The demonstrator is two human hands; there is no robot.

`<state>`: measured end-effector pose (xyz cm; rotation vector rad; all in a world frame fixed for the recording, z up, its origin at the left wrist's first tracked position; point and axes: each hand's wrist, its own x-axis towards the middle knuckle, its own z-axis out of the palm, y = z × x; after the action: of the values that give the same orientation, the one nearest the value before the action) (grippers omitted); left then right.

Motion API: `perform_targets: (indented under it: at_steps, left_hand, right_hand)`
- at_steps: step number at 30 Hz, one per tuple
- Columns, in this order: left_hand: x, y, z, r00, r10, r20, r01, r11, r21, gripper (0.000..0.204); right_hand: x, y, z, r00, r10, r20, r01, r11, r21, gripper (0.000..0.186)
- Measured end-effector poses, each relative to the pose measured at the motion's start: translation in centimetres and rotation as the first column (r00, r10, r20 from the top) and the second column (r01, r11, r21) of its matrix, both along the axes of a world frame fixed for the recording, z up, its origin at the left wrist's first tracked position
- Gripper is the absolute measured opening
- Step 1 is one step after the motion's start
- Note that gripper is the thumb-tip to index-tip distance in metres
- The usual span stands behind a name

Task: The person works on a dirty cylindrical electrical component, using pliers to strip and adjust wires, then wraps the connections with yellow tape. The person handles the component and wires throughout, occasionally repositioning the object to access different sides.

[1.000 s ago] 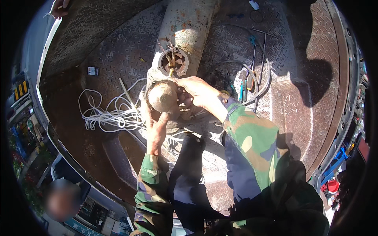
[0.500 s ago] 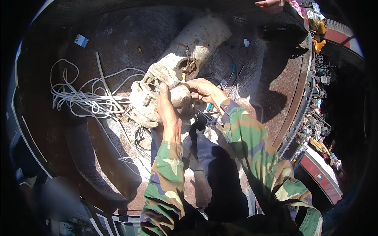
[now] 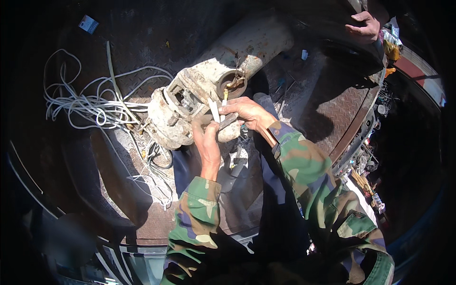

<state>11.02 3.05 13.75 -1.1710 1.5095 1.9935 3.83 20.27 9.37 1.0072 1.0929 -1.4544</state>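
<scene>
A large, dirty, cream-coloured pump-like metal body (image 3: 190, 85) lies slantwise before me, with a round opening (image 3: 233, 84) in its side. Out of that opening comes a wire (image 3: 225, 95) with a yellowish stretch. My right hand (image 3: 251, 113) is closed, pinching the wire's pale end between thumb and fingers. From the left, my left hand (image 3: 207, 142) closes at the same spot. By its fingertips show a bright, narrow, pointed strip (image 3: 213, 110) and a dark grey flat piece (image 3: 229, 121); their exact kind is unclear. The hands nearly meet over the body's rounded end.
Tangled white cable (image 3: 95, 107) lies left on the tread-plate floor (image 3: 327, 114). A small blue-and-white packet (image 3: 88, 24) lies at the far left. Another person's hand (image 3: 365, 27) is at the upper right edge. Beyond the right rim, assorted clutter (image 3: 368, 173) lies outside.
The pump-like body sits slightly differently in view. The bright strip and dark flat piece now show at my left fingertips. The other person's hand has come further into view.
</scene>
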Motion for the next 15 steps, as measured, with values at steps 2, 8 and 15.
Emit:
perform_targets:
  at_steps: [2, 8, 15]
  left_hand:
    - [-0.1, 0.5, 0.6, 0.999, 0.040, -0.007, -0.039, 0.998, 0.050, 0.038]
    - [0.6, 0.7, 1.9, 0.995, -0.034, 0.095, 0.014, 0.979, 0.203, 0.062]
    - [1.2, 0.6, 0.7, 0.989, -0.093, 0.114, 0.042, 0.922, 0.384, 0.088]
  right_hand:
    - [0.3, 0.3, -0.5, 1.000, -0.028, 0.009, 0.028, 0.999, 0.036, 0.021]
    - [-0.6, 0.7, 0.9, 0.998, -0.040, 0.052, 0.043, 0.997, -0.058, 0.020]
    - [-3.1, 1.6, 1.5, 0.979, 0.171, 0.107, -0.167, 0.985, -0.044, 0.020]
